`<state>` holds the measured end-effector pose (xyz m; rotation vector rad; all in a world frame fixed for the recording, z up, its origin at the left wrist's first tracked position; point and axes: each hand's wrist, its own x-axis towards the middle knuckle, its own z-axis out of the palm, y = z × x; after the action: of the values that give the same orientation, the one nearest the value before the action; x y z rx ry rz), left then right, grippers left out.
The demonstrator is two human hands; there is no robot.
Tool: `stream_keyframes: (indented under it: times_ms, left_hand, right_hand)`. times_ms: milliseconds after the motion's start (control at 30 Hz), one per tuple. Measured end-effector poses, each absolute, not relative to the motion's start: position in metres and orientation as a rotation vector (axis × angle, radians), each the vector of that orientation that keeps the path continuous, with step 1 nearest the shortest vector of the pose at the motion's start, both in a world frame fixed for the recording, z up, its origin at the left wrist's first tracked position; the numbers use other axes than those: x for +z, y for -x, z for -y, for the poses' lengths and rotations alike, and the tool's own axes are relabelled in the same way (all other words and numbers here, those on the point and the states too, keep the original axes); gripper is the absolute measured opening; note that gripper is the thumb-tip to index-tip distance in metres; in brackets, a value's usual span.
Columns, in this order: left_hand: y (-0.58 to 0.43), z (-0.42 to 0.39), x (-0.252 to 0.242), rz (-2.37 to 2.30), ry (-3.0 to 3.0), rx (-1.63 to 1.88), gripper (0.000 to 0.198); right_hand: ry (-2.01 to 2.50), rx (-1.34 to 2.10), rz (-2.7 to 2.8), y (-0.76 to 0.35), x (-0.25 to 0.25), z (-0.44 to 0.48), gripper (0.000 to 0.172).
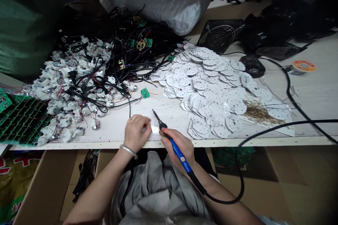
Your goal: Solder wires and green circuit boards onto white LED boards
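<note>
My left hand (135, 133), with a ring and a metal bangle, rests on the white bench and pinches a small white piece (155, 129) at its fingertips. My right hand (176, 146) grips a blue soldering iron (179, 153), whose metal tip points up and away, just above the white piece. Its black cord runs off to the right. Beyond the hands lies a heap of white perforated discs (211, 98). To the left spreads a pile of small wired motors (74, 91), tangled in black leads. A small green circuit board (145, 92) lies close to them.
A green circuit board panel (22, 119) sits at the far left. Behind stand a metal-grilled fan (219, 37) and a solder spool (303, 66). A grey sack (158, 0) rests at the back. Cardboard boxes (47, 182) lie below the bench edge (169, 143).
</note>
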<state>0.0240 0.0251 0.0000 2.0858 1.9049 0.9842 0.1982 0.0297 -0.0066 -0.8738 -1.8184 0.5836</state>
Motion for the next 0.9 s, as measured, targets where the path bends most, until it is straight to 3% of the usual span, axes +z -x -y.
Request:
stream_keyframes:
  times_ms: [433, 700, 900]
  left_hand:
    - [-0.027, -0.010, 0.006, -1.915, -2.458, 0.928, 0.009]
    - [-0.027, -0.013, 0.005, -1.903, -2.457, 0.941, 0.011]
    - [-0.023, -0.013, 0.005, -1.860, -2.470, 0.935, 0.012]
  right_hand:
    - [0.879, 0.554, 1.863, -0.202, -0.011, -0.031, 0.016]
    - [1.091, 0.804, 1.488, -0.214, -0.008, -0.017, 0.011]
    - [1.070, 0.750, 1.493, -0.218, -0.010, -0.018, 0.014]
